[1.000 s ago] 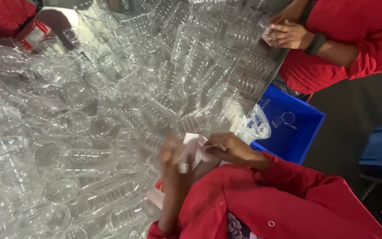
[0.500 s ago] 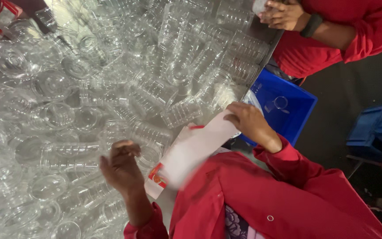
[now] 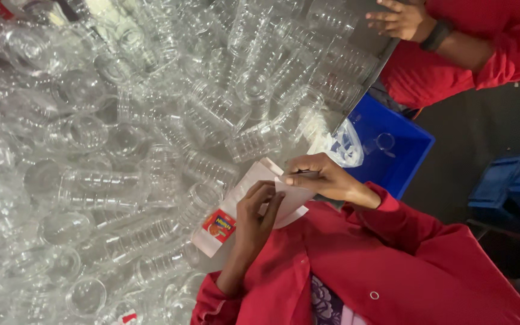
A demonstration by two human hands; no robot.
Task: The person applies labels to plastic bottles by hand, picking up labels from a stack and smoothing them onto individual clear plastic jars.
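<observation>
Here, at lower centre of the frame, both hands pinch a white label sheet (image 3: 254, 201) with a small red sticker, the left hand (image 3: 259, 210) curled over its near edge and the right hand (image 3: 320, 179) gripping its far corner, keeping the thin paper flat above heaped clear ribbed plastic jars (image 3: 121, 180); a blue bin (image 3: 392, 147) sits right.

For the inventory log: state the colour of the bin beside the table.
Bright blue bin, clearest in the head view, right of the right hand.
</observation>
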